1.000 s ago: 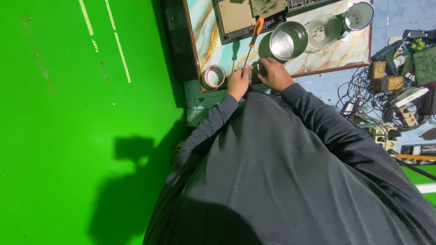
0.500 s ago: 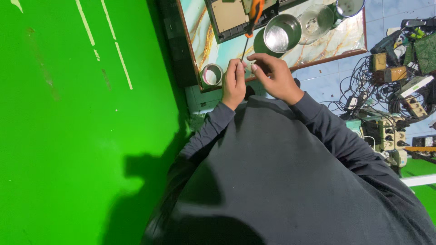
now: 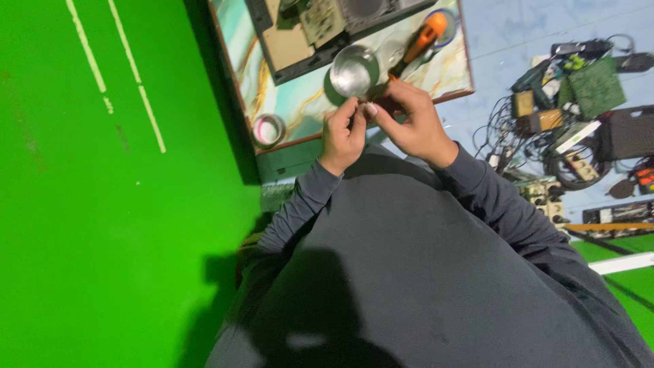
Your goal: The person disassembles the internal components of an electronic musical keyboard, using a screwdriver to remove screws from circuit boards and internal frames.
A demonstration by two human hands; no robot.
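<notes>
You sit at a small table with a marbled teal-and-gold top and a brown wooden rim (image 3: 310, 138), set on a bright green floor (image 3: 102, 225) marked with pale painted lines; to the right the floor turns light blue. Your left hand (image 3: 343, 133) and right hand (image 3: 409, 123) meet just above the table's near edge, fingertips pinched together around something too small to make out, so you cannot tell what they grip. Just beyond your fingers stands a round shiny steel bowl (image 3: 354, 69), and right of it lies an orange-handled screwdriver (image 3: 419, 42), its tip pointing toward your right hand. A roll of tape with a pink core (image 3: 268, 129) rests at the table's left near corner. A dark opened electronic device with a circuit board (image 3: 320, 31) fills the far side. Tangled cables, green circuit boards and power strips (image 3: 572, 116) litter the blue floor at right.
</notes>
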